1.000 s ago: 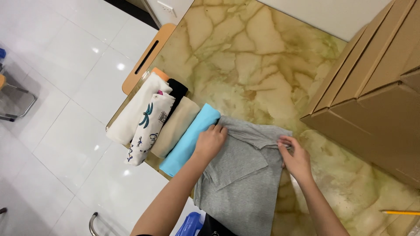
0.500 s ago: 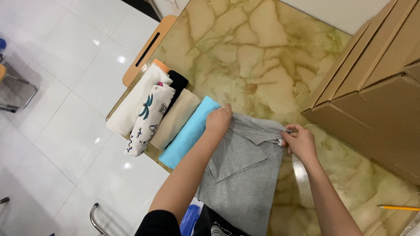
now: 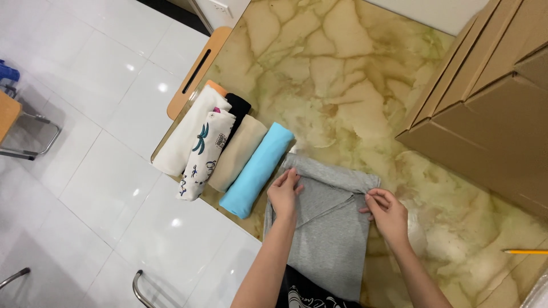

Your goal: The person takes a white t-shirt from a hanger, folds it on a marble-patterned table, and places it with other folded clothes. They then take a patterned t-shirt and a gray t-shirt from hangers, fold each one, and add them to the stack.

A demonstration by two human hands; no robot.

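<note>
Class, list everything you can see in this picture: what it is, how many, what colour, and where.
Grey garment: one, grey, flat on the table at its near edge.
Rolled cloths: five, white, patterned white, black, beige, light blue, side by side left of the garment.
Table: one, marbled yellow-brown.
Cardboard boxes: brown, on the table at right; count unclear.
Pencil: one, yellow, far right.
Wooden chair: one, at the table's left edge.
Left hand: on the garment's folded left part.
Right hand: fingers at its right fold.

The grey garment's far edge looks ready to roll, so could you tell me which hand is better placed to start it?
Probably the right hand: its fingers already pinch the grey garment at its far fold, while the left hand lies flatter.
</note>
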